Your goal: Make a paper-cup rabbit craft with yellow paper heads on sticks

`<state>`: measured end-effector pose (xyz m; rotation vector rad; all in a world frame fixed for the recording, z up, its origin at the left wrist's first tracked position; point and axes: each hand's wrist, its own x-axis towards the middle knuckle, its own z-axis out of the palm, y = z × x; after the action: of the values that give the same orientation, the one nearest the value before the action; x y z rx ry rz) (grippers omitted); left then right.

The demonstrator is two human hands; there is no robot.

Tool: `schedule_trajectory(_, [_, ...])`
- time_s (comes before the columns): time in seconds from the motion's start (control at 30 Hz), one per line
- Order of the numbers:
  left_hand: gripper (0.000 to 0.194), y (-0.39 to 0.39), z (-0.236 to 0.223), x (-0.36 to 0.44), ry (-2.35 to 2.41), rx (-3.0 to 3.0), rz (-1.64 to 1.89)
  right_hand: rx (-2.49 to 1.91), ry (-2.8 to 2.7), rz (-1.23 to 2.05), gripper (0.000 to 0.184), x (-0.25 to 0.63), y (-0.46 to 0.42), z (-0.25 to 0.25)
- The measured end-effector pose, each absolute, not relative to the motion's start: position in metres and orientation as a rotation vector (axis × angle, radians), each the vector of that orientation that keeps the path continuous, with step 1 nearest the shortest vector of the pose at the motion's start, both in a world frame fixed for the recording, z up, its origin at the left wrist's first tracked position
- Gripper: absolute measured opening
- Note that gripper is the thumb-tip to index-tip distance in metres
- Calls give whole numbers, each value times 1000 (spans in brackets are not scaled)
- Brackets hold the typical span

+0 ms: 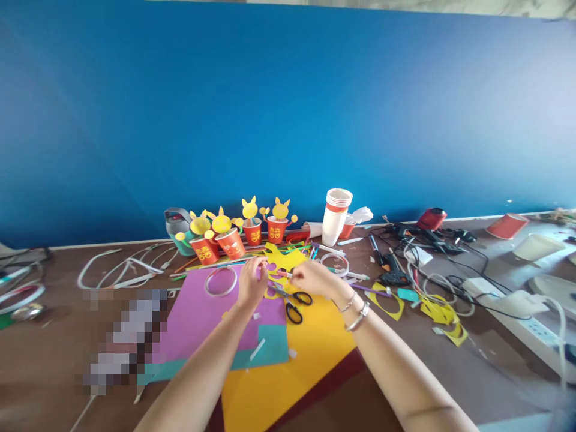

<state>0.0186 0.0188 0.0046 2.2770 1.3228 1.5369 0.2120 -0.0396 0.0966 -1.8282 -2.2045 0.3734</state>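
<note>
My left hand (252,281) is closed, its fingertips pinched together above the purple sheet (189,306). My right hand (311,277) is closed too, knuckles up, over the yellow paper scraps (284,257). A small pinkish-red piece (282,273) shows by the right fingertips; whether it is held is unclear. What either hand pinches is too small to make out. Between and just below the hands lie scissors (294,305) with black handles, their blades partly over yellow paper. A roll of clear tape (221,281) rests on the purple sheet, left of my left hand.
Red paper cups (229,245) with yellow animal faces stand by the blue wall, near a stack of white cups (336,219). An orange-yellow sheet (288,378) lies in front. Rightward are a black glue gun (393,270), tangled cables and a power strip (517,321).
</note>
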Motion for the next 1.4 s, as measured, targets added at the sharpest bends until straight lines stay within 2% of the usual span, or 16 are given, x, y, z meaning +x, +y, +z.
schedule_trajectory(0.1, [16,20,3,18,1290,2291,1592,-1891,-1932,114,39,243,-19,125])
schedule_trajectory(0.17, [15,21,2,18,1280,2288,1619,-1836,-1656,-252,42,269,-2,148])
schedule_trajectory(0.23, [15,20,2,18,1284,2286,1615,-1824,-1672,-433,41,291,14,171])
schedule_trajectory(0.43, [14,20,2,18,1280,2263,1602,-2321,-2119,-415,34,312,37,208])
schedule_trajectory(0.63, [15,21,3,17,1261,2254,1629,-2210,-2457,-595,25,310,37,219])
schedule_trajectory(0.77, [16,22,5,17,1265,2241,1637,-2176,-2501,-631,28,313,37,225])
schedule_trajectory(0.97, [15,23,3,17,1283,2226,1652,-2152,-2258,-567,30,324,45,225])
schedule_trajectory(1.07, [14,24,2,16,1279,2218,1653,-1992,-2016,-607,32,331,44,226])
schedule_trajectory(1.2, [14,23,4,16,1279,2173,1667,-1651,-1621,-725,21,320,22,224])
schedule_trajectory(1.3, [28,17,8,17,1218,2117,1669,-1349,-1560,-682,19,286,-3,202])
schedule_trajectory(1.4, [67,11,9,20,1078,2098,1671,-1140,-1847,-378,17,241,-21,159])
